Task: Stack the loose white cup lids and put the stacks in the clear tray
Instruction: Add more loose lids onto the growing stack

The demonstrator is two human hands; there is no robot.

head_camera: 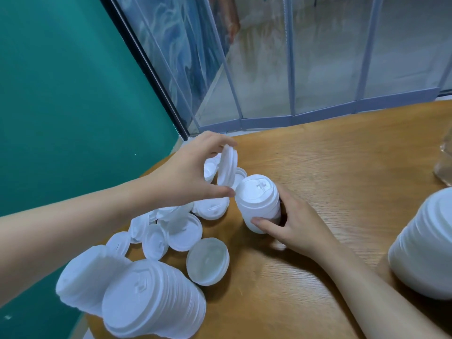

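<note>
A: Left hand (188, 172) pinching single lid (227, 168) on edge, just left of small stack (259, 201) gripped by right hand (291, 226) on counter (342, 167).
B: Flatten lid, align rims, press down squarely. Clear tray (445, 162) far right.

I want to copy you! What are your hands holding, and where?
Left hand pinches one lid by its rim; right hand grips the small stack round its side.

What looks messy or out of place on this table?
The loose lids lie scattered and overlapping near the table edge, some face up, some upturned. Two finished stacks lie tipped on their sides. Nothing looks broken or spilled.
</note>
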